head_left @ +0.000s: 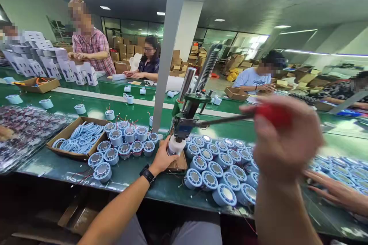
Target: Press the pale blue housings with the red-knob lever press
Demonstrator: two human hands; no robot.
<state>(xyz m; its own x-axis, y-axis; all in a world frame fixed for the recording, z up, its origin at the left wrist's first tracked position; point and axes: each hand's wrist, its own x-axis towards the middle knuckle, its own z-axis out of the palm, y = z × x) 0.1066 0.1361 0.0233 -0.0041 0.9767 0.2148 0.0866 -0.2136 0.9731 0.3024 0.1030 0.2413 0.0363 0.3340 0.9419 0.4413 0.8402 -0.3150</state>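
Note:
A hand press (186, 122) with a spring and a steel column stands on the green table. Under its white press head (176, 144), my left hand (164, 157) has its fingers and thumb around a part that is mostly hidden. My right hand (284, 138), blurred by motion, is closed on the red knob (273, 115) of the press lever, raised to the right. Light blue round units with metallic discs stand in groups on both sides of the press, one (102, 172) at the left front and another (224, 195) at the right front.
A cardboard box (83, 156) of blue rings lies left of the press. A grey post (169, 46) rises behind. Another person's hand (336, 191) rests at the right. Several people sit or stand across the table, near white cartons (79, 74). Small circuit parts (25, 134) cover the far left.

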